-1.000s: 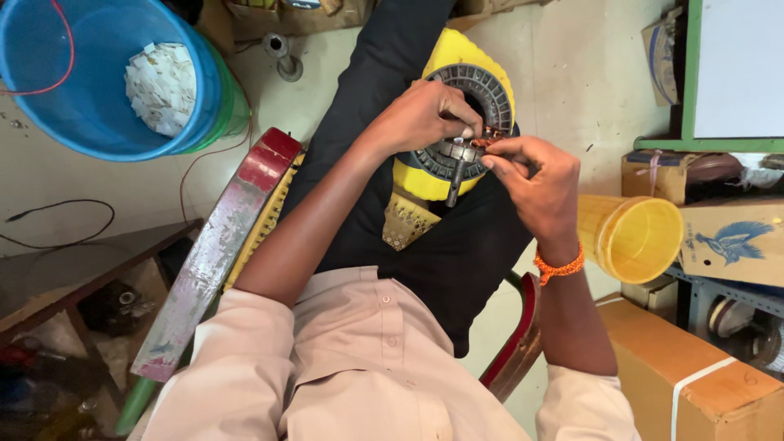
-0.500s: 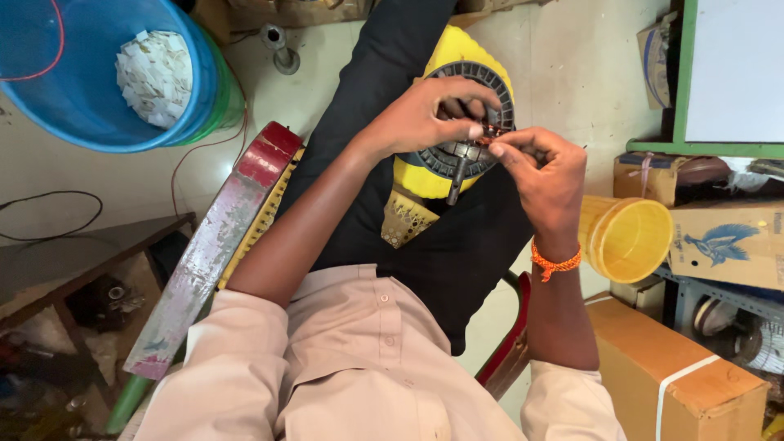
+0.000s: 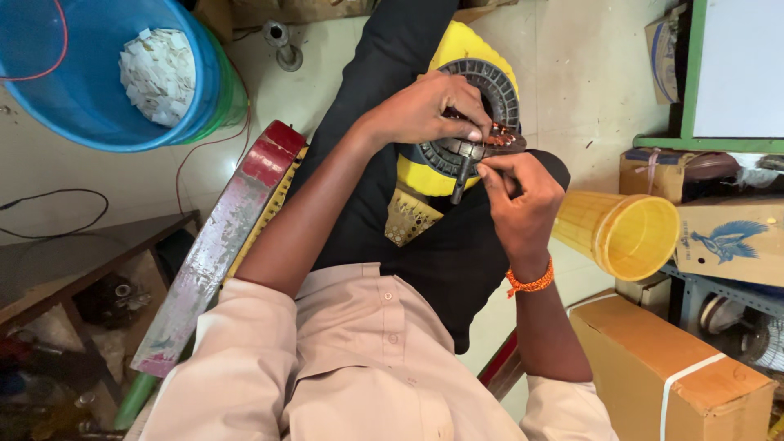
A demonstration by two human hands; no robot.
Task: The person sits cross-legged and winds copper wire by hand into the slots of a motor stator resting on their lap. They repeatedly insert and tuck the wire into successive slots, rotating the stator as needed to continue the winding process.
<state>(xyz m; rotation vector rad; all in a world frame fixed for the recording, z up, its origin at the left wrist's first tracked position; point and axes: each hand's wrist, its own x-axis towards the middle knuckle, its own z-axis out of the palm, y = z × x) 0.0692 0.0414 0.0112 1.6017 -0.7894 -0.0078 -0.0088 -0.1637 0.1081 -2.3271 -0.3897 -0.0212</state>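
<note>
A round dark grey slotted ring with copper wire windings [image 3: 482, 106] rests on a yellow part [image 3: 425, 175] on my lap. My left hand [image 3: 425, 110] grips the ring's near rim, fingers pressed over the windings. My right hand [image 3: 523, 200] pinches a thin dark tool [image 3: 460, 181] whose tip touches the ring's lower edge beside the copper wire. An orange thread band circles my right wrist.
A blue bucket [image 3: 49, 90] holding white paper scraps stands upper left. A red and grey metal bar [image 3: 220, 245] leans at my left. A yellow plastic cup [image 3: 625, 233] lies at right, above a cardboard box [image 3: 670, 376]. More boxes and a green-framed board are far right.
The view has shifted slightly. My hands stay on the ring; the right hand has moved down a little with the tool, and the left fingers have slid over the windings.
</note>
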